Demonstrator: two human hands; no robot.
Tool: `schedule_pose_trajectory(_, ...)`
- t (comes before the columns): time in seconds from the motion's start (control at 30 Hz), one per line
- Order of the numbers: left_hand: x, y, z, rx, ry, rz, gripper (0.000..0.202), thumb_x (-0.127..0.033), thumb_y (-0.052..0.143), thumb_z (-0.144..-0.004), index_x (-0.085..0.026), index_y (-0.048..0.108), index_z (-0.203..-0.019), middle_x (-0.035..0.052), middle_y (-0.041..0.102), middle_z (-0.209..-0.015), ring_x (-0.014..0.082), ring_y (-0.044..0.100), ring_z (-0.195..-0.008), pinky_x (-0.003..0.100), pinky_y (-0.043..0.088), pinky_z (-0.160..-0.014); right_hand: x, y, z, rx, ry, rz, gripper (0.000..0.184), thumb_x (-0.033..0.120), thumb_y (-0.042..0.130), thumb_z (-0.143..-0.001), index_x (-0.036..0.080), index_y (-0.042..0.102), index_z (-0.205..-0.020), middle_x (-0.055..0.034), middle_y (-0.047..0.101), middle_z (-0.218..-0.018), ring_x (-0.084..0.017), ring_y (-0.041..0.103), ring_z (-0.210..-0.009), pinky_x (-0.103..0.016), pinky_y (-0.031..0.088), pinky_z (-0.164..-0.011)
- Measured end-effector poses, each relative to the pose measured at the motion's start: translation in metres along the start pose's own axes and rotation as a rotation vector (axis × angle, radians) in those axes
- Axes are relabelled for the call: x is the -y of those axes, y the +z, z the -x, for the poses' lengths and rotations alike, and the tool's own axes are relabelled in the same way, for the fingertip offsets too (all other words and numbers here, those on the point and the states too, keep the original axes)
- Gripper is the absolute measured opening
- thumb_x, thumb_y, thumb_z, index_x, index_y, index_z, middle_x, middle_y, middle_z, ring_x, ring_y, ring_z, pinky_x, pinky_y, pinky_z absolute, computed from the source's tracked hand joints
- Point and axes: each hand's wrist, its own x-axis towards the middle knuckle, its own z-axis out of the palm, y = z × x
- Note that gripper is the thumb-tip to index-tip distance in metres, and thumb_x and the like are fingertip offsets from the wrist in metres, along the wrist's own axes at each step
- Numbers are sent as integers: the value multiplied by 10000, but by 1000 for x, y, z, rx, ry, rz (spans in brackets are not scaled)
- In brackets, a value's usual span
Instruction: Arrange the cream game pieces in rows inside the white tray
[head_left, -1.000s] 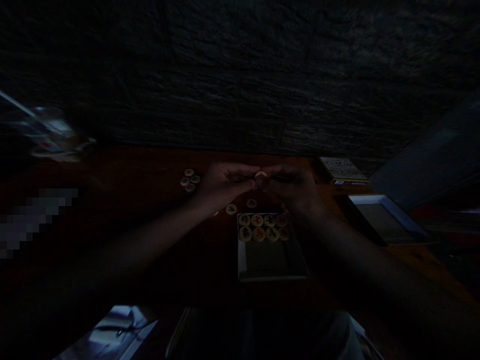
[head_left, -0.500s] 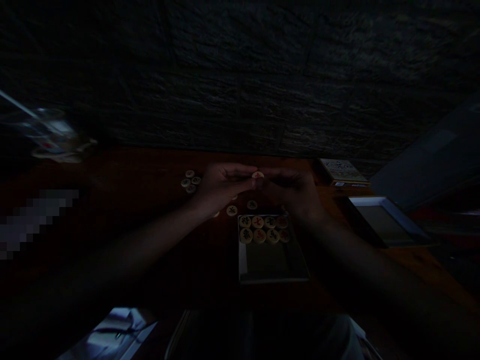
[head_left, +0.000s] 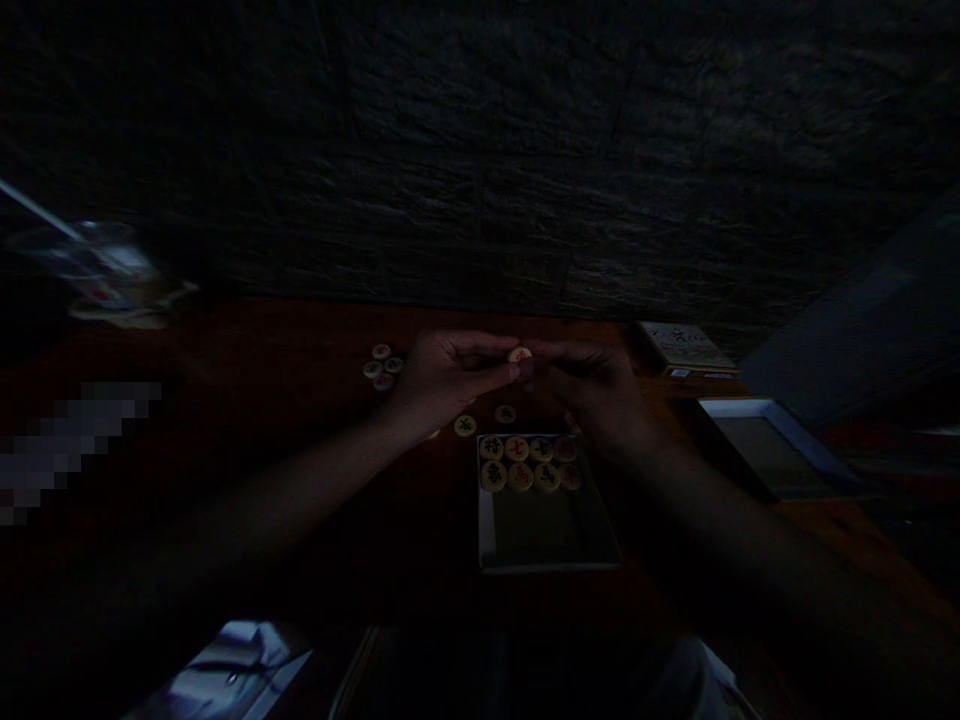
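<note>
Between the fingertips of my left hand [head_left: 442,375] and my right hand [head_left: 592,385] is a round Chinese chess piece [head_left: 519,355] with a red character. Both hands are closed in a pinch on it, raised above the table. Below them lies an open box [head_left: 486,530], its upper part filled with two rows of chess pieces [head_left: 520,475] marked in red and black. A loose chess piece [head_left: 465,426] and another [head_left: 505,413] lie just beyond the box. Some other pieces are partly hidden by my hands.
Several chess pieces [head_left: 382,367] sit left of my left hand on the brown table [head_left: 300,340]. To the right are an empty box lid [head_left: 780,450] and a closed flat box [head_left: 686,345]. A clear cup [head_left: 112,265] stands far left. A stone wall [head_left: 480,150] rises behind.
Both hands still pinch the same piece at nearly the same spot; the fingers have shifted slightly, and more of its red face shows. The whole view has dropped a few pixels.
</note>
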Motion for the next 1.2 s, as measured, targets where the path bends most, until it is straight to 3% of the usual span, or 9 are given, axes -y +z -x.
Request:
schedule_pose_trajectory(0.17, 0, 0, 0, -13, -13, 18, 357, -355, 911, -746, -197, 831, -1057, 102, 821, -1095, 250, 787, -1015, 379, 633, -931, -1, 0, 0, 16, -15, -31, 290, 431, 915, -730, 255, 862, -954, -35, 823, -853, -156, 731, -718, -287, 595, -724)
schedule_pose_trajectory(0.47, 4, 0, 1, -20, -41, 29, 251, -399, 831, -843, -213, 840, -1011, 80, 831, -948, 218, 801, -846, 346, 653, -832, 0, 4, 1, -88, -36, 93, 297, 473, 903, -739, 192, 831, -802, -35, 753, -671, -138, 668, -577, -242, 549, -549)
schedule_pose_trajectory(0.7, 5, 0, 0, -4, 16, -10, 355, -341, 914, -729, -185, 826, -1036, 99, 826, -1062, 243, 793, -964, 384, 635, -912, -1, 5, 0, -76, -10, 61, 313, 490, 879, -765, 189, 828, -830, -38, 757, -691, -143, 672, -593, -251, 559, -548)
schedule_pose_trajectory(0.9, 6, 0, -1, 2, 70, -23, 328, -255, 901, -738, -164, 812, -1040, 94, 829, -1032, 211, 795, -917, 327, 633, -866, 0, 6, 1, -23, 5, -21, 381, 456, 954, -661, 191, 828, -904, -38, 793, -780, -139, 697, -626, -247, 583, -567)
schedule_pose_trajectory(1.03, 3, 3, 2, 14, 124, -120, 260, -226, 882, -748, -159, 814, -990, 88, 829, -971, 207, 794, -863, 306, 638, -806, -1, 6, 0, -28, 46, 16, 399, 489, 955, -643, 179, 817, -854, -31, 770, -711, -132, 679, -581, -238, 569, -539)
schedule_pose_trajectory(1.2, 2, 4, 3, 8, 148, -181, 279, -275, 849, -791, -163, 807, -1042, 102, 824, -1026, 220, 793, -901, 334, 641, -845, -3, 4, 0, -9, 28, 33, 364, 526, 890, -739, 183, 833, -848, -37, 760, -683, -140, 686, -584, -240, 572, -543)
